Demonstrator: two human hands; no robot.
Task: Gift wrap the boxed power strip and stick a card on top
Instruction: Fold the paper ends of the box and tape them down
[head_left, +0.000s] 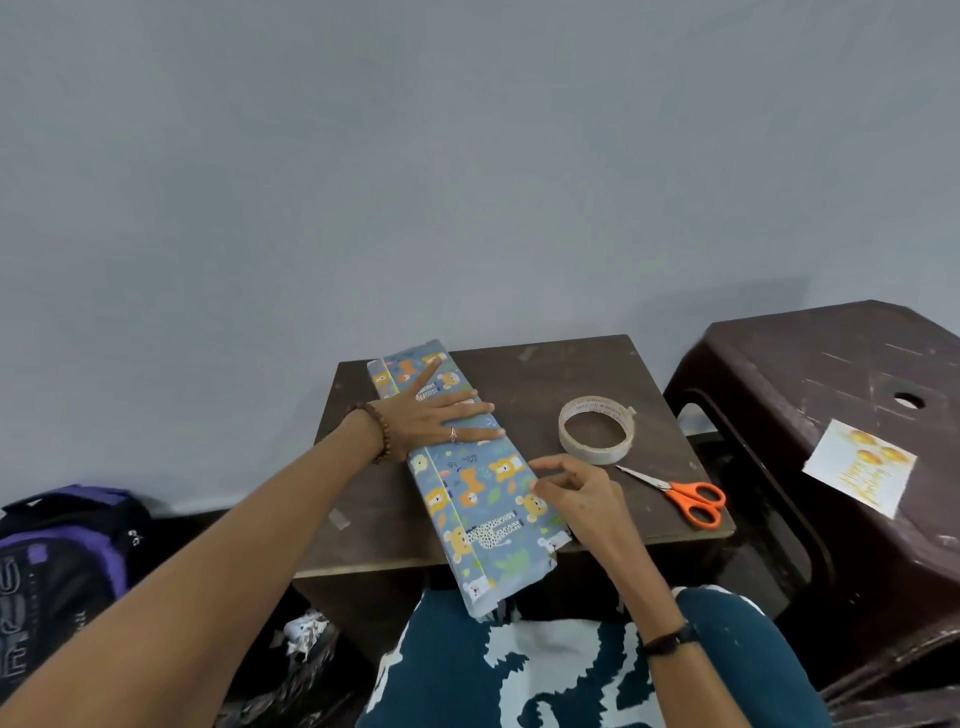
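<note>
Long box (483, 514) in blue printed wrapping paper, slight sheen, smooth, creased at the folds. Dark brown wooden counter (545, 384): matt, scuffed, pale scratches and tape scraps. Ring of off-white paper-like tape roll (596, 435), matt. Scissors (678, 494): orange plastic handles, glossy; bright metal blades. Dark brown plastic stool (831, 374), dull, scratched and dusty. White paper card with yellow print (860, 467), smooth. Brown wooden bead bracelet (382, 428). Purple-black cloth backpack (62, 551).
</note>
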